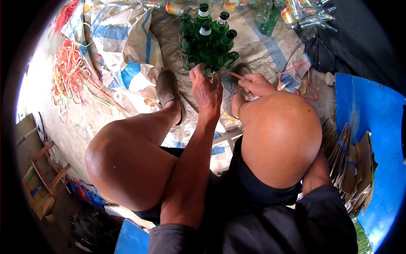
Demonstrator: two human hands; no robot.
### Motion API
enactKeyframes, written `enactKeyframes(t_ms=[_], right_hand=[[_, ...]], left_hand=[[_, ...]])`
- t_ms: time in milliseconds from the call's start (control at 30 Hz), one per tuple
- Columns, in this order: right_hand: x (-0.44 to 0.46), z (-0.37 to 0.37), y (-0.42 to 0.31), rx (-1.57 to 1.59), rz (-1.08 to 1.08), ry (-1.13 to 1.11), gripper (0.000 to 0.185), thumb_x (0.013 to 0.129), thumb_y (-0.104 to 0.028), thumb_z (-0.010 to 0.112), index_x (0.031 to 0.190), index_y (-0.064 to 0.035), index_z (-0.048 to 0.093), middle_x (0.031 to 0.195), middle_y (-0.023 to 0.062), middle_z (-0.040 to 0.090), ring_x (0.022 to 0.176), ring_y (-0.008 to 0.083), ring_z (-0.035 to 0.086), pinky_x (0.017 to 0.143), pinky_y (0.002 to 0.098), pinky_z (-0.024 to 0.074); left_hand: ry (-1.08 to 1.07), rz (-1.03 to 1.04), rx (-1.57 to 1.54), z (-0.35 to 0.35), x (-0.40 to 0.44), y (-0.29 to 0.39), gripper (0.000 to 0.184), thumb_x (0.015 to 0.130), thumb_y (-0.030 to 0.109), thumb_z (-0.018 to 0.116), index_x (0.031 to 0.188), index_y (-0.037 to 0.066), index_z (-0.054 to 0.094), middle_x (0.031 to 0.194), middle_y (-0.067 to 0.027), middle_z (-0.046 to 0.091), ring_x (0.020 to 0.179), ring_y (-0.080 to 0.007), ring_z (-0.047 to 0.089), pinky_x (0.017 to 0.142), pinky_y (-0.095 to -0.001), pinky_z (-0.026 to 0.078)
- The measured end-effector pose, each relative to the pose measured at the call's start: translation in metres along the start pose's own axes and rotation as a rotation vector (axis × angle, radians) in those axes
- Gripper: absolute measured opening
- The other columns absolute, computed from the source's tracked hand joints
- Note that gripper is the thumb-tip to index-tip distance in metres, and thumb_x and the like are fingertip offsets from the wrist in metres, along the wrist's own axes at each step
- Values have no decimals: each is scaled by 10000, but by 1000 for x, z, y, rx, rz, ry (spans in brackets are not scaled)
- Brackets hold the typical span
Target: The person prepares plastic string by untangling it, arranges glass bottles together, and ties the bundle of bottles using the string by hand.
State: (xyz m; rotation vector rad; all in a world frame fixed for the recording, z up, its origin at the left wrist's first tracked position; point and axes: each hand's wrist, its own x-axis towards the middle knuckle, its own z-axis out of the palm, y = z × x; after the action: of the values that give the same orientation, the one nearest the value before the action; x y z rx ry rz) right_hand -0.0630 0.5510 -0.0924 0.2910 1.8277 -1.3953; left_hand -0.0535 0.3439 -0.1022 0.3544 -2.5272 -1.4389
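In front of me several green glass bottles [206,40] stand upright in a tight cluster between my shoes. My left hand [207,89] is at the near side of the cluster, its fingers curled against the closest bottle; the fingertips are partly hidden. To the right, my right hand [257,85] is closed on a reddish string [233,75] that stretches to the near side of the bottles. Where the string runs among the bottles I cannot make out.
Woven sacking [118,31] covers the ground. Clear glass bottles [296,12] lie at the top right. A tangle of red and yellow string [67,72] is at left, and a loop of red string [311,82] lies right. Flattened cardboard [357,165] leans by a blue panel [368,110].
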Motion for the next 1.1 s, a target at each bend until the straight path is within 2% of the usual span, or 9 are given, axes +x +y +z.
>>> enactKeyframes(t_ms=[167, 200, 367, 467, 533, 733, 833, 933, 1100], right_hand=[[7, -26, 0, -168, -262, 86, 269, 1000, -268, 629, 917, -23, 699, 694, -41, 500, 669, 59, 450, 578, 262, 366], [6, -27, -10, -256, -296, 121, 270, 996, -261, 630, 905, -16, 699, 689, -39, 502, 670, 59, 451, 577, 267, 369], [-2, -28, -57, -551, -445, 184, 241, 951, -204, 636, 845, 12, 654, 660, 71, 538, 640, 114, 484, 591, 340, 421], [-4, -24, -75, -719, -479, 227, 223, 922, -221, 641, 827, -20, 662, 713, 183, 618, 616, 345, 541, 608, 434, 461], [-8, -20, -87, -771, -516, 214, 231, 910, -228, 642, 801, -25, 647, 731, 185, 639, 662, 395, 575, 617, 460, 470], [3, -19, -101, -950, -647, 227, 232, 878, -239, 621, 761, -39, 631, 746, 196, 664, 742, 433, 646, 649, 514, 492], [10, -19, -109, -1042, -702, 233, 209, 851, -230, 610, 750, -48, 635, 744, 195, 669, 742, 432, 650, 657, 520, 500], [19, -21, -118, -1092, -752, 231, 197, 830, -224, 604, 738, -51, 631, 742, 190, 671, 740, 426, 653, 661, 521, 506], [31, -23, -129, -1074, -769, 222, 197, 827, -217, 597, 730, -47, 623, 733, 183, 667, 735, 418, 653, 668, 515, 511]], left_hand=[[-65, -88, 94, 8, -19, -3, 218, 885, 194, 769, 958, 16, 666, 871, -164, 679, 707, -314, 680, 663, -412, 527], [3, 10, 60, 15, -23, -2, 162, 902, 181, 746, 882, 32, 687, 773, -153, 692, 696, -332, 686, 651, -415, 528], [-101, 87, 13, 18, -37, 29, 246, 938, 154, 677, 1162, 53, 670, 996, -177, 710, 844, -388, 700, 730, -454, 556], [-163, 37, 19, 19, -36, 41, 420, 951, 141, 647, 1345, 30, 554, 1204, -231, 656, 975, -422, 682, 792, -477, 557], [-243, -32, -2, 17, -33, 48, 592, 956, 115, 614, 1486, -16, 383, 1368, -288, 556, 1103, -470, 629, 855, -501, 542], [-195, -29, -54, 43, -16, 48, 640, 953, 119, 608, 1511, 22, 309, 1377, -280, 543, 1157, -490, 594, 858, -512, 539], [-144, 24, -100, 48, -4, 48, 548, 966, 125, 590, 1451, 34, 352, 1334, -297, 551, 1111, -507, 605, 832, -543, 525], [-295, -161, -119, 52, 4, 48, 448, 976, 114, 571, 1383, 46, 394, 1290, -301, 552, 1044, -527, 614, 806, -564, 508], [-162, -82, -179, 66, 0, 40, 411, 981, 87, 557, 1358, 49, 400, 1257, -286, 552, 983, -530, 618, 782, -574, 494]])
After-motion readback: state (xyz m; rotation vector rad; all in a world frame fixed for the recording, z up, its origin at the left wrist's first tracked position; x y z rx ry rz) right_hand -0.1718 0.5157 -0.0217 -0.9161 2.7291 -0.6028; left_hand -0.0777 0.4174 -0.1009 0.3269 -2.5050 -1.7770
